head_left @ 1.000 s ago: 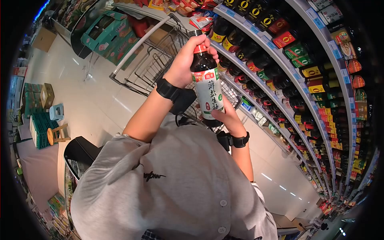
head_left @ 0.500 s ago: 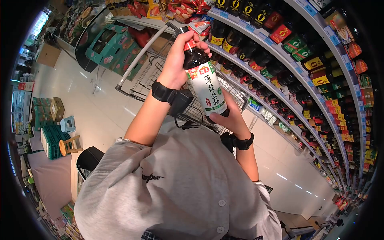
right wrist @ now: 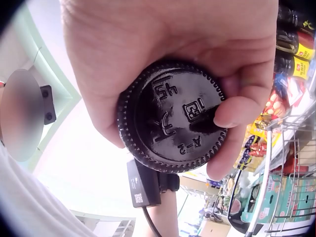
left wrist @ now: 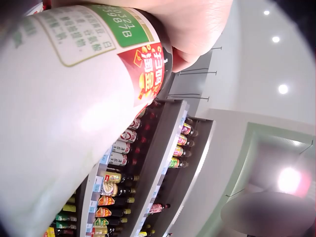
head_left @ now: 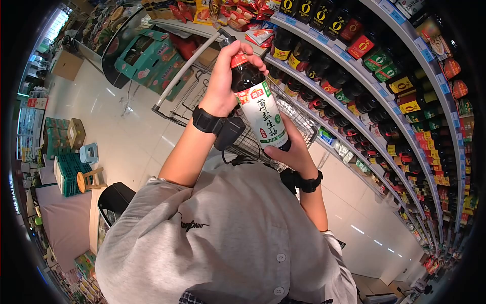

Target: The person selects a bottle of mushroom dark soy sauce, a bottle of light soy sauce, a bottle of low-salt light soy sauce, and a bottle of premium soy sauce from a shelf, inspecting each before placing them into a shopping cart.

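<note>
A dark soy sauce bottle (head_left: 263,114) with a red neck band and a white label with Chinese characters is held tilted in front of the chest, label toward the head camera. My left hand (head_left: 220,81) grips it round the neck, fingers curled over just below the cap. At the lower end, my right hand (head_left: 298,151) holds the bottle near its base, thumb on the label's lower edge. In the right wrist view the black ridged base (right wrist: 173,118) shows embossed marks, with fingers round its side. White label and a green-and-red strip (left wrist: 143,64) fill much of the left wrist view.
Curved shelves (head_left: 349,53) packed with sauce bottles run along the right. A wire shopping cart (head_left: 197,96) stands just beyond the hands. Green cartons (head_left: 152,61), a wooden stool (head_left: 91,180) and a green crate (head_left: 71,172) are on the left. Snack packs (head_left: 238,17) fill the far shelf.
The bottle has leaned further, its neck moving left along with my left hand and its base slightly right. Both hands have kept their hold. The head view has shifted a little.
</note>
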Demonstrator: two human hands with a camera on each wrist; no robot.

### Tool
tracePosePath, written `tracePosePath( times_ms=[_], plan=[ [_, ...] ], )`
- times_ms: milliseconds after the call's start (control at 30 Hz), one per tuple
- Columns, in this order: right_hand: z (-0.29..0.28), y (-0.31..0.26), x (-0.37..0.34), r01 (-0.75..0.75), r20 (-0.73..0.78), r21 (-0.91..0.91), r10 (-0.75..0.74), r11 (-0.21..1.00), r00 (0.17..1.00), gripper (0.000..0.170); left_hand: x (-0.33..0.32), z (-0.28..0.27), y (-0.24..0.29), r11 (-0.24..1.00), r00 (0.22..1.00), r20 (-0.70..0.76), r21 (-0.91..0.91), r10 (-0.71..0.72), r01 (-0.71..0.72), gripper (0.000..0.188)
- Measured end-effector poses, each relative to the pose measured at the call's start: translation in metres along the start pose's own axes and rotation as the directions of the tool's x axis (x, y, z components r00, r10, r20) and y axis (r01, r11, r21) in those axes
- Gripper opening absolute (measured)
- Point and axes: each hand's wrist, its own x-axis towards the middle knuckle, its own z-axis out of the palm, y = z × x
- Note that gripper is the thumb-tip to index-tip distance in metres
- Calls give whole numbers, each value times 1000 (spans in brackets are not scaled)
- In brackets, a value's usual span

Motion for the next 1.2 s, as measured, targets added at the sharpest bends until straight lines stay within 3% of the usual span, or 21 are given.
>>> tracePosePath(
  times_ms=[267, 500, 667, 767, 1033, 1167, 1200],
  plan=[
    [-1, 8, -4, -81, 10, 6, 81, 997, 997, 81, 5, -18, -7, 988, 997, -45, -140, -68, 61, 27],
    [-6, -5, -6, -12, 68, -74, 17, 997, 998, 88, 8, -27, -9, 947, 984, -96, -298, -152, 117, 27],
    [-5, -2, -7, 2, 66, 28, -3, 1000, 998, 91, 8, -31, -11, 924, 977, -90, -350, -195, 152, 26],
    [-4, 2, -7, -5, 54, 43, 3, 999, 999, 91, 6, -31, -11, 931, 980, -89, -339, -177, 137, 26],
    [-1, 1, -6, 28, 12, 7, -29, 1000, 1000, 88, -10, -17, -2, 980, 997, -36, -186, 69, -75, 25],
    [3, -7, -5, 16, -4, -9, -16, 1000, 1000, 86, -15, -17, 3, 984, 997, -48, -165, 60, -67, 24],
    [5, -3, -3, -23, -2, 66, 23, 998, 1000, 85, -16, -19, 4, 982, 997, -47, -173, 64, -71, 24]
  ],
)
